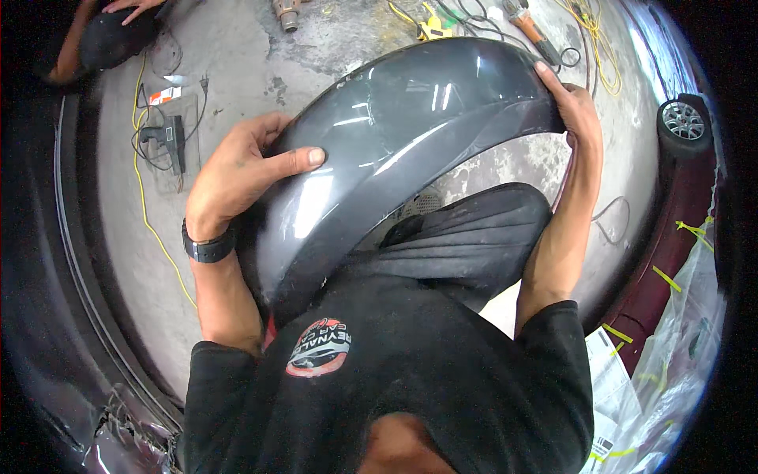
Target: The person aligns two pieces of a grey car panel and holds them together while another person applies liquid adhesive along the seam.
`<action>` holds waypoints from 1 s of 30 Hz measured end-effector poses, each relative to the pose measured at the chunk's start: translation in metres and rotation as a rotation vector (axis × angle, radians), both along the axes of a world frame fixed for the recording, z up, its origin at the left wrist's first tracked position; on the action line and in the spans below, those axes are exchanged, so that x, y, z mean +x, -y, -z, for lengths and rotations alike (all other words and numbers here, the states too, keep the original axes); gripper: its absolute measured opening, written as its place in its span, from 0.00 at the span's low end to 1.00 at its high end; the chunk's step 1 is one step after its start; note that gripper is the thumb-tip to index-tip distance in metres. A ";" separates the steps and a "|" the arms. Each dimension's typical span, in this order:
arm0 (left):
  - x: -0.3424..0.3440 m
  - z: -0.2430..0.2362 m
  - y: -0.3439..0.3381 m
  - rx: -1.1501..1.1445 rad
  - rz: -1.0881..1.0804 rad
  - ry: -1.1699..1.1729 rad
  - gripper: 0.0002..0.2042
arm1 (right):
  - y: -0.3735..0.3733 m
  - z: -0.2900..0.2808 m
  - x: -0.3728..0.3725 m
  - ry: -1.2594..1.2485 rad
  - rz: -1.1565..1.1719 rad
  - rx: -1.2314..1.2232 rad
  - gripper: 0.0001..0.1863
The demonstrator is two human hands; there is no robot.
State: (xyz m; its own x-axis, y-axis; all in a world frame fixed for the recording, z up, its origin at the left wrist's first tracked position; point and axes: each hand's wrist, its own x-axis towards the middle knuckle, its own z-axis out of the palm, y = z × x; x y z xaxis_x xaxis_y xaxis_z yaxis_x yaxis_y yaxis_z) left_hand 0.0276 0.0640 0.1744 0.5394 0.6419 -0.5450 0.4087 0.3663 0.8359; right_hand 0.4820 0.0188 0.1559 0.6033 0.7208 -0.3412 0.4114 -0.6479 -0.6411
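A glossy dark grey curved fender (pixel 387 118) lies across my lap, its arch bending away from me and to the right. My left hand (pixel 245 170) grips its left edge, thumb flat on the painted face and fingers hidden behind. At the far right end, my right hand (pixel 572 110) holds the edge, with the thumb on top and the other fingers mostly out of sight. Ceiling lights reflect in the panel. Below its inner curve, my bent leg in dark trousers (pixel 474 229) shows.
A black gun-shaped tool (pixel 170 146) and a yellow cord (pixel 146 197) lie on the concrete floor at left. Far off are an orange-and-black power tool (pixel 533 31) and tangled cables. At right stands a dark red car (pixel 655 276) with plastic sheeting. Another person's hand (pixel 134 8) shows at upper left.
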 end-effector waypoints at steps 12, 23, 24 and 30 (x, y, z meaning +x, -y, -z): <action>0.000 0.001 0.001 -0.013 -0.009 -0.005 0.25 | 0.002 0.005 0.005 0.007 0.001 0.005 0.39; 0.002 0.001 0.003 0.015 -0.046 0.008 0.25 | 0.001 0.002 -0.001 -0.011 -0.005 0.037 0.39; 0.002 0.000 0.003 0.014 -0.048 0.008 0.25 | 0.001 0.001 -0.003 -0.009 -0.010 0.039 0.40; 0.000 0.003 0.004 0.019 -0.051 0.022 0.25 | 0.000 0.002 0.000 0.007 -0.001 0.015 0.42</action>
